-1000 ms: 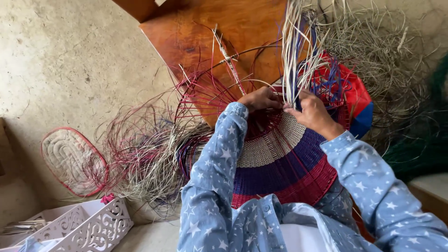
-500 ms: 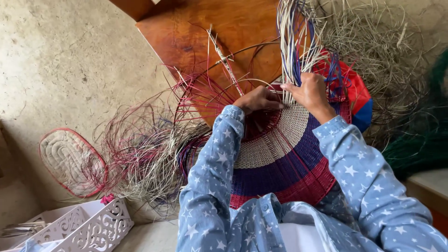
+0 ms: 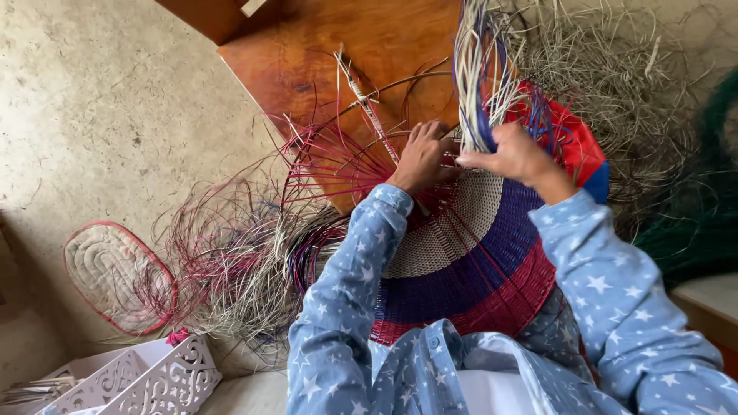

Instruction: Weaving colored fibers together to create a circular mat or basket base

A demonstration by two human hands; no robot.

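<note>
Head view: woven basket (image 3: 461, 269) over wooden board (image 3: 338, 69), concrete floor (image 3: 115, 115).

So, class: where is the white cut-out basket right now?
The white basket sits in the bottom-left corner of the head view, just below the red-edged oval mat and left of the person's left sleeve.
</note>
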